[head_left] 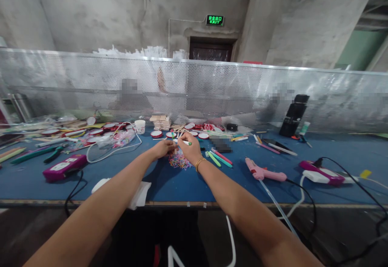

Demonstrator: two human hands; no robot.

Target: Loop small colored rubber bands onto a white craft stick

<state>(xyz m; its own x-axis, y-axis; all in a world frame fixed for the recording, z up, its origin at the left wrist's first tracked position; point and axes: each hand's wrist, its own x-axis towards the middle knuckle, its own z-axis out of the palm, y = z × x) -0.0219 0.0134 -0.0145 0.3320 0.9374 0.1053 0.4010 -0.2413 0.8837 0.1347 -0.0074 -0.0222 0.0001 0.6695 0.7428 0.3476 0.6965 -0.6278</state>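
My right hand (190,150) is closed around a white marker pen (189,143) with a green end, held like a writing tool. Close beside it, my left hand (163,148) pinches a small upright stick-like piece (172,133) with a green and red upper end; its lower part is hidden by the fingers. The pen meets or passes close to this piece; contact cannot be made out. Beneath both hands lies a heap of small multicoloured bits (182,162). Several bright marker pens (222,158) lie to the right of my right hand.
A pink glue gun (263,173) with a cord lies right. Purple power strips (65,167) (325,174) sit on both sides. Behind stand a paper cup (140,127), stacked wooden pieces (160,122) and red-rimmed discs (156,134). A perforated metal screen (212,85) borders the blue table (169,190).
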